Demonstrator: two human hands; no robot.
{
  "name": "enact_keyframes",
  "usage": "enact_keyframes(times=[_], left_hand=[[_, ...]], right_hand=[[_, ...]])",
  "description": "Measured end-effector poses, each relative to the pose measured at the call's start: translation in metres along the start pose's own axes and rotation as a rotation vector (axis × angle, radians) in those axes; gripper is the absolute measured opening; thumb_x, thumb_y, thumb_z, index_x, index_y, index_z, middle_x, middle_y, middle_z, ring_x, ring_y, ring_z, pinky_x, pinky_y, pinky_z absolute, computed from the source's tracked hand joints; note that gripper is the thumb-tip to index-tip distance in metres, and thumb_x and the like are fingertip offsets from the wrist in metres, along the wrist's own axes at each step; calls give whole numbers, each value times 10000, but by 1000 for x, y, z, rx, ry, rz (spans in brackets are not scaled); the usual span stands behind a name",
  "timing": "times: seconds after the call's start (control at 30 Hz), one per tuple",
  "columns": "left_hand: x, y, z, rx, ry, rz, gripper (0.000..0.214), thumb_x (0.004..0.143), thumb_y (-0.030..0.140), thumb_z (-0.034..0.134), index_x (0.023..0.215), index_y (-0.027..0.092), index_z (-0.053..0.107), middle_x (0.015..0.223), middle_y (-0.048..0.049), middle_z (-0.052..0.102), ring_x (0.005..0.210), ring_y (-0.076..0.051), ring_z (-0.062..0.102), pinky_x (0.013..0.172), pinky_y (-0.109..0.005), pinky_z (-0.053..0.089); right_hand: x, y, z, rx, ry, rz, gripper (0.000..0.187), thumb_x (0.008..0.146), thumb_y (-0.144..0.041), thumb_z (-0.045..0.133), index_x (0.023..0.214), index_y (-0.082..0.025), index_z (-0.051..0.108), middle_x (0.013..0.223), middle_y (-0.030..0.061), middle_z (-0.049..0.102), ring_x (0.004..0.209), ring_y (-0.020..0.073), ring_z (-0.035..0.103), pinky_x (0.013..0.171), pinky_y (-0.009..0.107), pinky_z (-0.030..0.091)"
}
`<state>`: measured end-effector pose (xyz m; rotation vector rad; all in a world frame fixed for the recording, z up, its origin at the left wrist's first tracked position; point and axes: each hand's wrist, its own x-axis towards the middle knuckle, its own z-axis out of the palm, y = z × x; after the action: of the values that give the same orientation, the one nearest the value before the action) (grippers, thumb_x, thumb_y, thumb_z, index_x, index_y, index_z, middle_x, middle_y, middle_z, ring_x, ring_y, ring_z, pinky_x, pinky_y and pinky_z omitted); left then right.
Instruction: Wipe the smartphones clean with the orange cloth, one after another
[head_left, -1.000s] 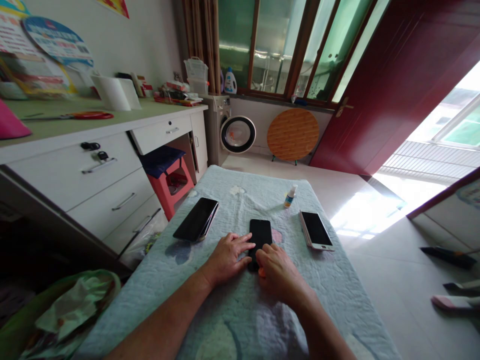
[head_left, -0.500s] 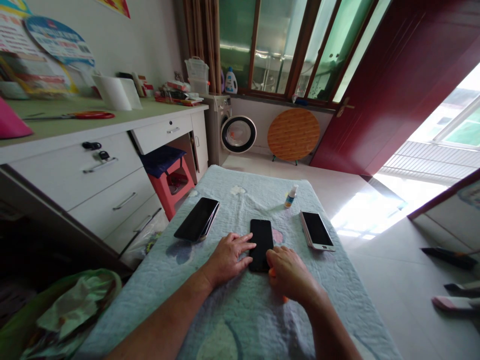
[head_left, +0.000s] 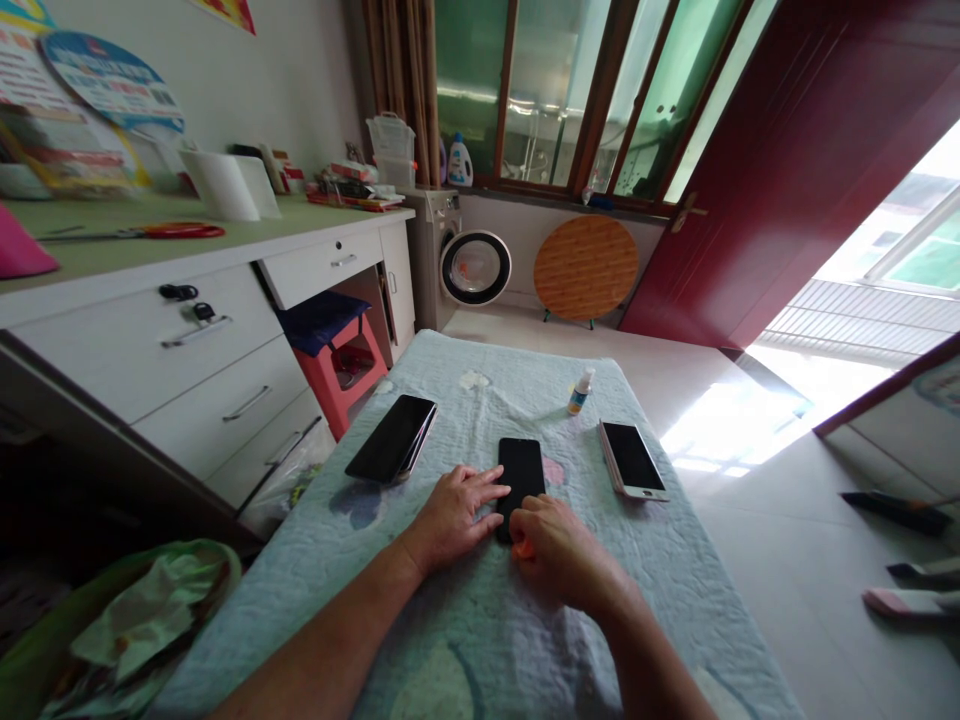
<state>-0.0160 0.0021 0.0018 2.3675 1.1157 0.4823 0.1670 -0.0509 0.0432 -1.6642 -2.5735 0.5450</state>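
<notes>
A black phone (head_left: pixel 521 466) lies screen up in the middle of a pale blue quilted cloth (head_left: pixel 450 620). My left hand (head_left: pixel 454 515) rests flat beside the phone's left edge, fingers stretched out and touching it. My right hand (head_left: pixel 555 550) is curled at the phone's near end, closed on a small orange thing (head_left: pixel 523 548) that mostly hides under the fingers. A second dark phone (head_left: pixel 392 451) lies to the left and a white-framed phone (head_left: pixel 632 459) to the right.
A small dropper bottle (head_left: pixel 580 391) stands on the cloth beyond the phones. White drawers (head_left: pixel 195 370) and a red stool (head_left: pixel 341 350) are on the left, a green bag (head_left: pixel 142 620) at the near left. Tiled floor lies to the right.
My right hand slid right off the phone's near end, then came back left onto it with the orange thing. The left hand has stayed put.
</notes>
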Motion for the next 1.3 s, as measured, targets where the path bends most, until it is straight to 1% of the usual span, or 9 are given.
enact_keyframes(times=[0.1, 0.27, 0.4, 0.67, 0.97, 1.1, 1.3], left_hand=[[0, 0, 0, 0, 2, 1, 413, 814, 305, 643, 1225, 310, 602, 1413, 19, 486, 1129, -242, 480, 1001, -415, 382], [-1, 0, 0, 6, 8, 5, 416, 807, 289, 653, 1220, 303, 608, 1404, 13, 497, 1118, -239, 482, 996, -406, 386], [0, 0, 1, 4, 18, 7, 411, 807, 285, 651, 1215, 307, 610, 1399, 17, 502, 1111, -237, 485, 994, -405, 387], [-1, 0, 0, 6, 13, 3, 416, 807, 290, 648, 1221, 312, 605, 1405, 20, 494, 1119, -241, 486, 995, -414, 387], [0, 2, -1, 2, -2, -4, 415, 813, 285, 655, 1224, 306, 603, 1407, 18, 492, 1131, -233, 480, 1005, -398, 383], [0, 2, -2, -2, -4, -2, 416, 812, 286, 657, 1223, 311, 603, 1406, 19, 494, 1129, -232, 481, 1008, -396, 379], [0, 0, -2, -17, -2, 10, 390, 838, 365, 631, 1225, 320, 603, 1408, 20, 492, 1133, -232, 480, 1007, -391, 374]], right_hand=[[-2, 5, -1, 19, 9, 5, 80, 751, -115, 538, 781, -179, 575, 810, 7, 561, 773, 134, 475, 681, 249, 277], [-7, 18, -5, -35, -1, 109, 102, 731, -105, 515, 781, -179, 564, 783, 12, 581, 732, 139, 482, 655, 266, 261], [-9, 24, -5, -63, 1, 142, 106, 722, -108, 511, 783, -178, 562, 789, 24, 598, 743, 150, 503, 660, 275, 264], [-7, 15, -6, -104, -13, 163, 100, 756, -136, 522, 822, -182, 582, 826, 41, 620, 782, 172, 537, 669, 284, 271], [1, 9, 7, -68, 48, 90, 89, 740, -136, 535, 814, -177, 564, 831, 37, 597, 784, 163, 508, 672, 277, 260], [3, 5, 8, -27, 78, 60, 76, 749, -141, 537, 813, -171, 565, 838, 37, 592, 803, 164, 499, 686, 273, 270], [6, -3, 10, -11, 121, 3, 66, 758, -143, 547, 812, -174, 569, 849, 31, 588, 799, 159, 485, 698, 274, 281]])
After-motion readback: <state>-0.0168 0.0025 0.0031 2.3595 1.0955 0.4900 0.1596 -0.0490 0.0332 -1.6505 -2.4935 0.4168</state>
